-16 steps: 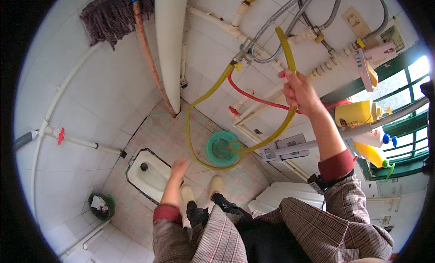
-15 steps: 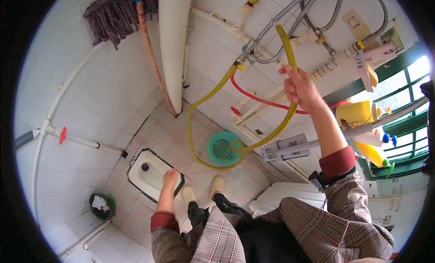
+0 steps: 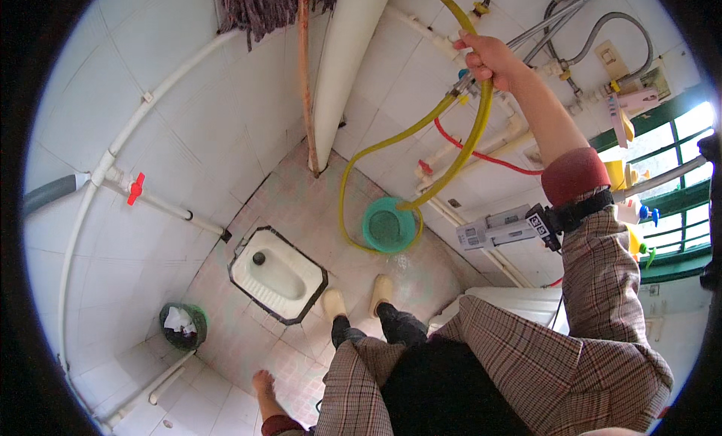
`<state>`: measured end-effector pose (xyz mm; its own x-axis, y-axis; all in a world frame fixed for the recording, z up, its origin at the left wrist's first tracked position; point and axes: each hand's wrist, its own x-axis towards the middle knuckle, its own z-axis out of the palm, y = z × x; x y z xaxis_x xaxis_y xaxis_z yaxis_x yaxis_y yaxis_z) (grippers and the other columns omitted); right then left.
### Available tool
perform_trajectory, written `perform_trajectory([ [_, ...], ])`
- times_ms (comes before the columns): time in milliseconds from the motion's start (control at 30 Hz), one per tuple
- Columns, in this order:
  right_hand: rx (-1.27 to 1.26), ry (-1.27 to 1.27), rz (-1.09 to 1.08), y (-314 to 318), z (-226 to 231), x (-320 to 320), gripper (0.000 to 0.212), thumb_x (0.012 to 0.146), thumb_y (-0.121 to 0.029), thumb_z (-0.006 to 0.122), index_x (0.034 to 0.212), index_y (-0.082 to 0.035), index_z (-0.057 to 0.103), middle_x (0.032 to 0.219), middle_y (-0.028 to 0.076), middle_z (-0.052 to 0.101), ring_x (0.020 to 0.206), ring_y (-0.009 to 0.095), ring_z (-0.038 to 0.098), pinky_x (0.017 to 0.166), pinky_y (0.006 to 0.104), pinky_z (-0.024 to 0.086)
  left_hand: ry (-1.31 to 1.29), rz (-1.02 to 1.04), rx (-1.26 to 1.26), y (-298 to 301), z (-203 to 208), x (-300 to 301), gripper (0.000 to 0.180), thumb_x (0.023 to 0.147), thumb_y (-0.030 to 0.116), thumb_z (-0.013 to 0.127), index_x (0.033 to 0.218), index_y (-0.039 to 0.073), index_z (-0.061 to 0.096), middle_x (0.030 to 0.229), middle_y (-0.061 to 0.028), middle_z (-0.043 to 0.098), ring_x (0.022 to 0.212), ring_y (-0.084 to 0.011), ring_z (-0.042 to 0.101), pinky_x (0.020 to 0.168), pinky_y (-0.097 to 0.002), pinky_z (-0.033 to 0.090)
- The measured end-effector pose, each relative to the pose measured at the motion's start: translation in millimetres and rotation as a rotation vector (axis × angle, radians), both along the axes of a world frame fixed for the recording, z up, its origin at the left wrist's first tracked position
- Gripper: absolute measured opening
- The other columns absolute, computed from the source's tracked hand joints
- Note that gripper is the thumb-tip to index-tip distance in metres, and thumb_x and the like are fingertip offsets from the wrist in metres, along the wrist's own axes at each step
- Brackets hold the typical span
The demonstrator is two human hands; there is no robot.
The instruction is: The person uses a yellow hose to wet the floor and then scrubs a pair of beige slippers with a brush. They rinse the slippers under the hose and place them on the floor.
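Observation:
High on the right, my right hand (image 3: 492, 60) is closed around a yellow hose (image 3: 475, 131) near its free end, which points up past my fingers. From there the hose drops to a teal basin (image 3: 367, 227) on the floor, loops beside it, and rises to a tap fitting (image 3: 460, 86) on the wall. The basin seems to hold water. Low on the left, my left hand (image 3: 263, 383) hangs over the tiled floor with its fingers curled and nothing visible in them.
A squat toilet (image 3: 278, 274) is set in the floor left of my feet. A waste bin (image 3: 184, 327) stands by the left wall. A mop (image 3: 304, 75) leans beside a thick white pipe (image 3: 342, 75). Bottles (image 3: 645, 214) line the right window, and a red-handled valve (image 3: 135, 189) juts from the left wall.
My right hand has lifted the hose end higher toward the wall pipes. My left hand has dropped from over the toilet toward the lower edge. The whole view has shifted a little.

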<state>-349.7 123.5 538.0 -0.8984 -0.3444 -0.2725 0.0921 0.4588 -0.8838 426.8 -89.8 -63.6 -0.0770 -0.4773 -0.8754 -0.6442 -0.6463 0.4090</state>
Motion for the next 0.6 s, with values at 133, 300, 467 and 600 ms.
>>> perform_trajectory([
  [133,0.017,-0.07,-0.044,6.9,-18.5,3.3,0.036,0.095,-0.04,0.054,0.1,-0.005,0.051,0.056,-0.005,0.034,0.042,0.005,0.024,0.037,0.0205,0.017,0.084,-0.554,-0.032,9.2,7.0,-86.0,0.019,0.088,0.015,0.052,0.082,0.001,0.063,0.073,-0.007,0.058,0.067,-0.016,0.056,0.058,-0.0308,0.046],
  [300,-0.035,-0.096,-0.257,57.9,-40.2,11.5,0.035,0.095,-0.04,0.053,0.099,-0.005,0.05,0.056,-0.005,0.034,0.042,0.005,0.024,0.036,0.0207,0.017,0.4,-0.426,-0.184,3.7,28.1,-155.5,0.017,0.087,0.008,0.055,0.099,0.0,0.063,0.075,-0.0046,0.061,0.064,-0.0156,0.056,0.062,-0.0291,0.048],
  [467,-0.057,-0.18,-0.335,128.0,-74.2,42.5,0.035,0.095,-0.041,0.053,0.1,-0.007,0.048,0.056,-0.005,0.032,0.042,0.005,0.024,0.036,0.0207,0.018,0.161,-0.735,-0.317,-26.7,17.4,-158.1,0.02,0.088,0.013,0.057,0.101,0.001,0.063,0.082,-0.009,0.065,0.07,-0.0195,0.06,0.062,-0.0313,0.05],
  [600,-0.008,-0.285,-0.394,174.8,-106.8,68.3,0.036,0.096,-0.043,0.052,0.098,-0.008,0.048,0.055,-0.006,0.029,0.042,0.005,0.023,0.036,0.0209,0.018,-0.008,-0.73,-0.187,-35.4,5.7,-152.8,0.025,0.087,0.019,0.055,0.099,0.0,0.065,0.086,-0.0161,0.067,0.075,-0.025,0.064,0.065,-0.0356,0.051],
])
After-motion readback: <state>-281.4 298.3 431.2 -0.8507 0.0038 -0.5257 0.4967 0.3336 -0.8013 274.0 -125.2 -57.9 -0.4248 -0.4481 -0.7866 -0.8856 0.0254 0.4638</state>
